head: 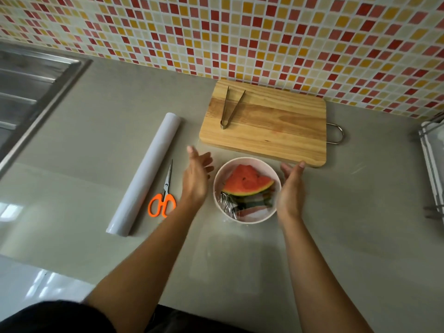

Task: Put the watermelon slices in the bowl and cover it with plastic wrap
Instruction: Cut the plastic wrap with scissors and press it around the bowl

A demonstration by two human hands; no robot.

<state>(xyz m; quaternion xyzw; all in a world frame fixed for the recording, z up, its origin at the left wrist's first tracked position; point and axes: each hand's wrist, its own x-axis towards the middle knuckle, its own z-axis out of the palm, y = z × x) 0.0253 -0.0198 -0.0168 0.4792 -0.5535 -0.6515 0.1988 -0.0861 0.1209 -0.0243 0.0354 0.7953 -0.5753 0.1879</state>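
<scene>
- Bowl (247,218), pale and round, sits on the grey counter (360,224), just near of the cutting board (276,126).
- Watermelon slices (246,182) are inside the bowl. One red wedge lies on top with its rind toward the near side, and more rind shows under it.
- Clear plastic film (225,201) lies crinkled over the near-left part of the bowl. A faint sheet also spreads on the counter on the near side. Can't tell if the far rim is covered.
- Left hand (197,175) is just left of the bowl, fingers straight and spread, gripping nothing.
- Right hand (290,188) is at the bowl's right rim, fingers straight and together, palm facing the bowl, holding nothing. Can't tell if it touches the rim.
- Plastic wrap roll (144,174) lies diagonally, left of the hands.
- Orange-handled scissors (163,198) lie closed between the roll and the left forearm.
- Metal tongs (229,108) lie on the left part of the board.
- Steel sink (31,87) is far left, the tiled wall (240,32) is behind, and a wire rack (432,164) is at the right edge.
</scene>
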